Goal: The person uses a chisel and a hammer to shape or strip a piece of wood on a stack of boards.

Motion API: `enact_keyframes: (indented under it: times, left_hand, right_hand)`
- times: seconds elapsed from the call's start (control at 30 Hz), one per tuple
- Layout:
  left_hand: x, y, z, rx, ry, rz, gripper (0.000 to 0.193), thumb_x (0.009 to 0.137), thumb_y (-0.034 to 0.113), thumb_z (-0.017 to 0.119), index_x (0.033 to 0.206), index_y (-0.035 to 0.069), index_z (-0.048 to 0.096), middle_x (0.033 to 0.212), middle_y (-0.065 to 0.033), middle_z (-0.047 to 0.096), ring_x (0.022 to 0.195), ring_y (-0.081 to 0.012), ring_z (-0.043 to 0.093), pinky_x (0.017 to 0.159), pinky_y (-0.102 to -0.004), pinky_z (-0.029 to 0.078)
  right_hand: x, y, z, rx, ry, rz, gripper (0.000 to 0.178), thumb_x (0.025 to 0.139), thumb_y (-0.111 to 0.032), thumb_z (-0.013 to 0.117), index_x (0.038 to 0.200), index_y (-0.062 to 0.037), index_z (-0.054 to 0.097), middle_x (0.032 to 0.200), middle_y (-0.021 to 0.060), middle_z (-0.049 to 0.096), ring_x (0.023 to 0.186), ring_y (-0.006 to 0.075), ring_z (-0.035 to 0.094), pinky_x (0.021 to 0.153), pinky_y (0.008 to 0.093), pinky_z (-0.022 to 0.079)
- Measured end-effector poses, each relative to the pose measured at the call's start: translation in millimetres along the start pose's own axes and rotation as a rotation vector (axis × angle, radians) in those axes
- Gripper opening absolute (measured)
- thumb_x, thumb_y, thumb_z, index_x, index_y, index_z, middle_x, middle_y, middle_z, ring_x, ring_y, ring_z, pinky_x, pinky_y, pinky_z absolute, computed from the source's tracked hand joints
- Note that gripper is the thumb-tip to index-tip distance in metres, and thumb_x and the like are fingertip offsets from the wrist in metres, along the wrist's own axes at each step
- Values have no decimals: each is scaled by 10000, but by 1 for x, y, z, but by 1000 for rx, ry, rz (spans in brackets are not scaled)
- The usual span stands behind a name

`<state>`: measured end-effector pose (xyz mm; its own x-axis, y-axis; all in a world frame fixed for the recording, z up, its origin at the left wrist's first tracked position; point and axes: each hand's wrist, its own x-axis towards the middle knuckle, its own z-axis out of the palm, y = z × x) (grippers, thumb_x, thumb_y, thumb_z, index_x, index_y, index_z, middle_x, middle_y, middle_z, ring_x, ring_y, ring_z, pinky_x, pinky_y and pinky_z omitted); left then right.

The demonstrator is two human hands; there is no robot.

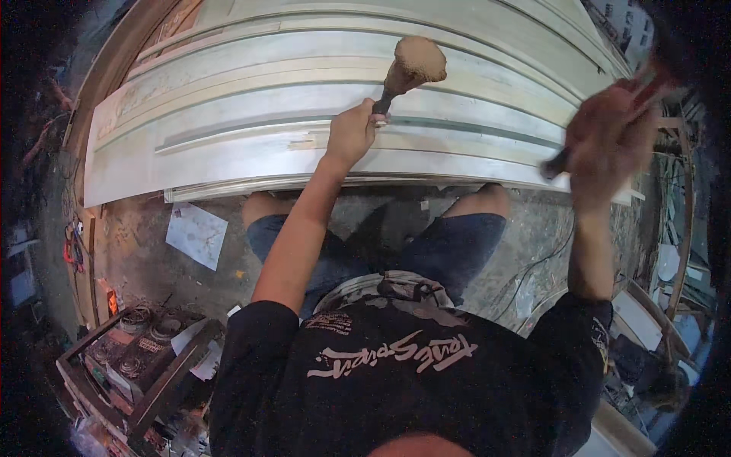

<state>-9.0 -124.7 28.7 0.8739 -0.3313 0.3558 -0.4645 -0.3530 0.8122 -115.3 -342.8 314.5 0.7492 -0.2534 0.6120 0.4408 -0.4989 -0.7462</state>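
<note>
My left hand (pixel 352 137) is closed round the dark metal shaft of a chisel (pixel 403 76), over the pale boards. Its wooden handle points up and away, with a broad, frayed tan end; the blade is hidden below my fist. To the right, my right hand (pixel 609 145) is raised and smeared by motion, wrapped round the handle of a hammer (pixel 647 91). The hammer's dark head blurs into the upper right rim, and its handle end sticks out to the left of my hand. Under both hands lie long whitish wooden boards (pixel 221 156) with strips and grooves running across.
My bare knees touch the boards' near edge. A white sheet (pixel 196 234) lies on the concrete floor at left. Below it stands a dark crate (pixel 137 350) with grimy round-topped items. Offcuts and a wooden frame (pixel 680 228) crowd the right side; a thin cable (pixel 537 263) crosses the floor.
</note>
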Motion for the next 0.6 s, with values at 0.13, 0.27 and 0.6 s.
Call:
enact_keyframes:
  times: [0.13,0.27,0.6]
  left_hand:
    - [4,-6,-1,149,-44,26,102,879,50,524,981,60,528,847,-112,704,803,-350,665,702,-453,520]
    - [2,-10,-4,162,-22,-4,90,873,50,530,962,57,524,864,-122,700,823,-347,664,714,-458,515]
    - [1,-9,-4,133,-23,-10,83,905,109,546,963,56,521,865,-137,696,848,-346,664,698,-475,510]
  right_hand:
    - [-26,20,21,-590,-499,34,188,975,-224,572,1017,-41,566,801,225,654,703,371,668,504,364,425]
    - [-10,-2,24,-435,-153,-30,187,990,-209,561,1020,-24,557,728,173,602,571,224,539,530,331,426]
    - [-30,25,30,-250,-208,140,241,1009,-284,553,978,-47,525,637,-14,435,547,80,423,480,263,361]
